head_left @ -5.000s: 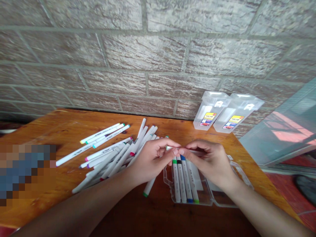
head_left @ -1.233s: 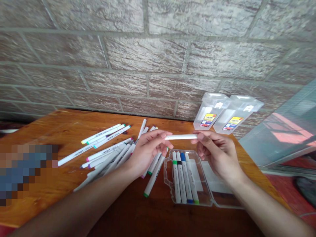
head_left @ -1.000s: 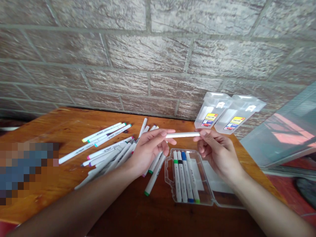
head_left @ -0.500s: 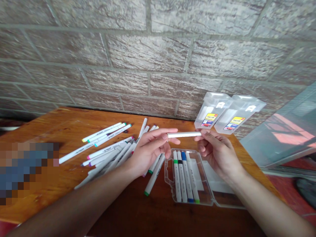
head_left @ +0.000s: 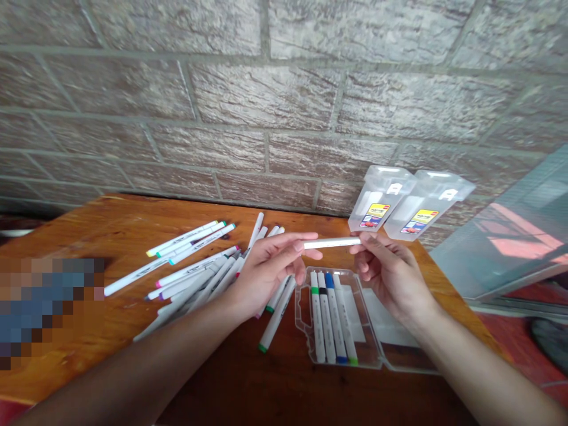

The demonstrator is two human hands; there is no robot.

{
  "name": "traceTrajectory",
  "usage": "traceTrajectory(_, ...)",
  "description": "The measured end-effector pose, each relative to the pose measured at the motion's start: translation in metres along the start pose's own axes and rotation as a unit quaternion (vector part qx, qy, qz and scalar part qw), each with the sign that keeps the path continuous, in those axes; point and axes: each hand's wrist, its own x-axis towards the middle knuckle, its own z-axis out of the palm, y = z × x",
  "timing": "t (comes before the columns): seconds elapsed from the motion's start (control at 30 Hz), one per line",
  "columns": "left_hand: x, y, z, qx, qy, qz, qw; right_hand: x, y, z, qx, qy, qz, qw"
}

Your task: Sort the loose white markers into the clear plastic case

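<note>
A white marker (head_left: 332, 242) is held level between my two hands, above an open clear plastic case (head_left: 303, 316). My left hand (head_left: 270, 266) pinches its left end between thumb and fingers, while my right hand (head_left: 388, 266) grips the right end. Inside the case's left half lie several white markers (head_left: 333, 319) side by side, with green, black and blue bands or ends. Left of the case, partly behind my left hand and forearm, a loose pile of white markers (head_left: 199, 284) with coloured ends spreads over the table.
Two clear plastic containers (head_left: 377, 198) with yellow and blue labels stand at the back right of the wooden table (head_left: 213, 390), close to the brick wall (head_left: 231, 148). A glass panel (head_left: 523, 236) is on the right. A pixelated patch covers the left edge.
My left fingers have shifted very slightly on the marker's left end, covering its tip. Both hands otherwise keep nearly the same position; the view moves a little.
</note>
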Motion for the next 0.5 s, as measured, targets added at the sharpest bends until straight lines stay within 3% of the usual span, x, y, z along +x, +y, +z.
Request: traceTrajectory(0.5, 0.0053, -0.0063, -0.0031, 0.069, 0.073, 0.0, 0.995, -0.0012, 0.0002, 0.0001, -0.032, -0.002, -0.039, 0.999)
